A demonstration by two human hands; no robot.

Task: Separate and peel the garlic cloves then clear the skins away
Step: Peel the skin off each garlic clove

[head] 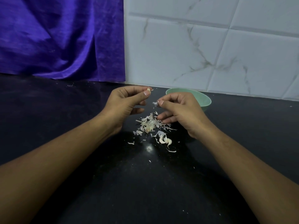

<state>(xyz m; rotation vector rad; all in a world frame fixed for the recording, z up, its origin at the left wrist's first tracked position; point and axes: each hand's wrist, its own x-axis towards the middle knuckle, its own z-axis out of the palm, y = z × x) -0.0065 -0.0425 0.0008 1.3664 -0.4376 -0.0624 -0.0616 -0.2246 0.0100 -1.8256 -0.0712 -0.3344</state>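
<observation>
My left hand (pixel 126 102) raised above black counter (pixel 80 126), thumb and forefinger pinching small garlic clove (pixel 148 90). My right hand (pixel 179 109) beside it, hands apart, fingertips pinching scrap of skin (pixel 155 103). Pile of skins (pixel 149 123) on counter beneath hands. Two cloves (pixel 165 140) just nearer me. Green bowl (pixel 205 99) behind right hand, near tiled wall (pixel 210 46).

Bare forearms (pixel 64 151), left grip (pixel 126 103) and right grip (pixel 182 110) bare too — fingernails (pixel 146 93) short, seemingly pale-tipped
</observation>
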